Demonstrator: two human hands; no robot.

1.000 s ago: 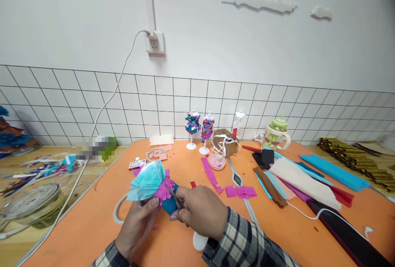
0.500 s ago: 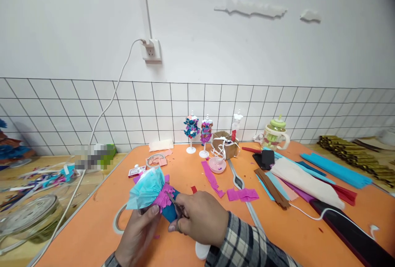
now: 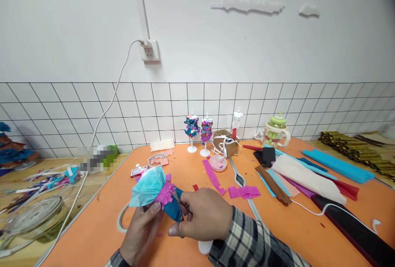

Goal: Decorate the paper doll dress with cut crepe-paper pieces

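My left hand [image 3: 143, 228] grips a small doll's dress form wrapped in crepe paper [image 3: 148, 189], light blue, magenta and dark blue, lying tilted sideways. Its white round base [image 3: 205, 247] shows below my right wrist. My right hand [image 3: 205, 213] has thumb and fingers in the handles of small scissors [image 3: 179, 205]. The blades reach to the frilled magenta strip [image 3: 166, 194] around the form. Whether they are cutting into the paper I cannot make out.
Behind stand two decorated dress forms [image 3: 191, 127] and a box [image 3: 226, 143] with white ribbon. A pink dish [image 3: 218, 163], magenta strips [image 3: 244, 192] and a tape roll [image 3: 122, 219] lie around. To the right are crepe sheets [image 3: 308, 176] and a lidded cup [image 3: 276, 131].
My right thumb has swung away from the fingers, so the scissor handles are spread wider. The view has shifted slightly. My left hand keeps its hold on the dress form.
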